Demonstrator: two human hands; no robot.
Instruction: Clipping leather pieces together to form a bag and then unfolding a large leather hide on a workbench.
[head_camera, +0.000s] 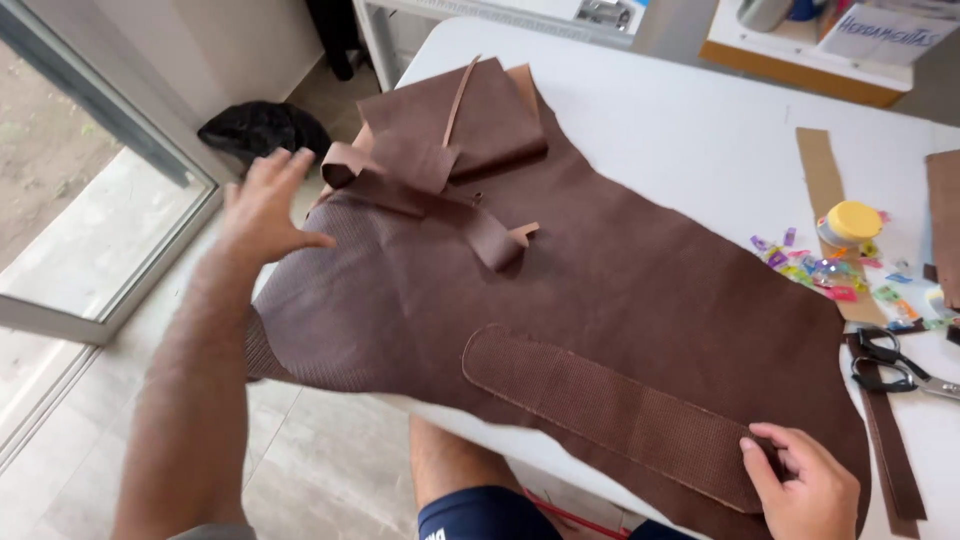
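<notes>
Step in hand: we judge that we are laying a cut strip (615, 415) flat on the hide (600, 290) and placing it, with one end pinned and the far side of the hide about to be steadied.
Right hand (805, 485): our fingers are curled and pressed down on the strip's near end, at the hide's lower right corner; it pins rather than grips.
Left hand (265, 210): open, fingers spread, hovering just above the hide's left edge where it hangs off the table (700, 110); whether it touches the leather we cannot tell.
Hide: a big brown sheet spread over the white table, its left edge drooping past the rim.
Strip: long, round-ended, ribbed, lying slantwise on the hide from the middle toward our right hand.
Scraps (440, 165): folded brown pieces and a looped band piled at the hide's far left.
Next move: as we read it, it calls for the left hand to come down flat and hold the hide taut while the right keeps the strip from sliding.
Scissors (885, 365): black-handled, on the table just right of the hide.
Clips (835, 275): small bright plastic ones scattered beside a yellow-lidded tub (848, 222).
Card (825, 180): a tan strip lying under the tub and clips.
Sign (880, 35): a white hand-lettered sheet propped on the far shelf, top right.
Bag (262, 128): a black heap on the floor by the glass door.
</notes>
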